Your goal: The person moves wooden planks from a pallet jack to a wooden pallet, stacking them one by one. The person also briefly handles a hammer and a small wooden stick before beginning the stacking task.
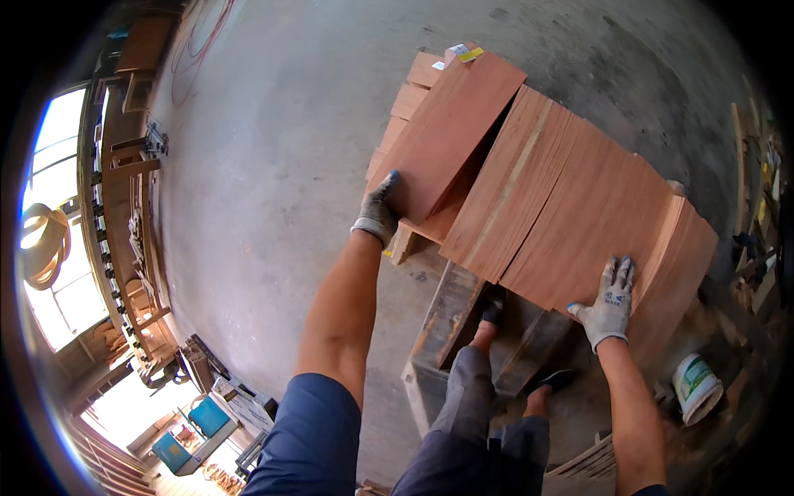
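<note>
- The boards (571,207), reddish-brown, stand close together on edge in a row running from 11 o'clock to 4 o'clock across the middle of the view, propped on a dark frame (451,318).
- Their near edges form a stepped line from 9 o'clock to 4 o'clock of the stack.
- Bare concrete floor (281,165) lies open at 9 to 12 o'clock of the stack; the 3 o'clock side is crowded with scrap wood and a white bucket (696,387).
- The left hand (379,211), gloved, is curled around the lower corner of the leaning board (451,132), which tilts away from the rest and leaves a dark gap at its 3 o'clock side.
- The right hand (608,302), gloved, lies open and flat, fingers spread, on the near edge of the boards at 5 o'clock of the stack.
- The 2 hands are well apart, with the row's near edge between them.
- The person's feet (517,347) stand on the frame at 6 o'clock of the boards.
</note>
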### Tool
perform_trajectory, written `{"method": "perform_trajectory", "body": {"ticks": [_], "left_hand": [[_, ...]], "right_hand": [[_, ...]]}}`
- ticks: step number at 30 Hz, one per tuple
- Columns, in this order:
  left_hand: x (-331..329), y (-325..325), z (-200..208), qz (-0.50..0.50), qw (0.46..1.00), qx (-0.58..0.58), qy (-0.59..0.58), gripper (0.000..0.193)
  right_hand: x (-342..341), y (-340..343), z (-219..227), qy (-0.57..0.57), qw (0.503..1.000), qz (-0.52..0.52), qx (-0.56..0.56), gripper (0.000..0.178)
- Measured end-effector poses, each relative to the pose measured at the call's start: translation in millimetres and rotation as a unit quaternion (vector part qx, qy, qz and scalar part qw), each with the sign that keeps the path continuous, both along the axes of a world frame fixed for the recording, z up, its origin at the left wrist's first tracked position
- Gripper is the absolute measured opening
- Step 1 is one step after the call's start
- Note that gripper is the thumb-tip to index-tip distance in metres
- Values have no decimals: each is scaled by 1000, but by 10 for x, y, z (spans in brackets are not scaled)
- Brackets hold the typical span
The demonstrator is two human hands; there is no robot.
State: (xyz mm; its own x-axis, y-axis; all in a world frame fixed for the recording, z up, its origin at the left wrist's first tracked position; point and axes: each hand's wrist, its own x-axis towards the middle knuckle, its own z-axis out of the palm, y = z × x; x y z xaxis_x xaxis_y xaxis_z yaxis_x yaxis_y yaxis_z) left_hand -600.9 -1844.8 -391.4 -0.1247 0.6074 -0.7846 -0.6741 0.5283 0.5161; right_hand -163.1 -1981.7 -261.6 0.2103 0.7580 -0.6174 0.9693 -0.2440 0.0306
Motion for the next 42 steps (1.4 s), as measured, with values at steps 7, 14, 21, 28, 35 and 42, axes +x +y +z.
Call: {"method": "perform_trajectory", "body": {"ticks": [7,14,21,28,35,42], "left_hand": [[133,109,934,-103,992,4,73,38],[239,-793,1676,-96,990,-51,91,49],[260,-2028,2371,23,985,-147,86,63],[298,-3304,3139,-19,973,-179,143,71],[966,-4314,3534,-168,933,-286,137,61],[2793,-5143,3839,-429,838,-263,211,47]], "right_hand": [[-6,57,51,-20,999,-13,-33,123],[25,66,156,-12,999,-20,-40,123],[221,7,441,85,992,-14,-92,108],[-199,-1597,702,390,911,-101,-85,54],[-754,-3790,483,617,682,-384,-80,52],[-68,-4792,1237,672,341,-650,-98,76]]}}
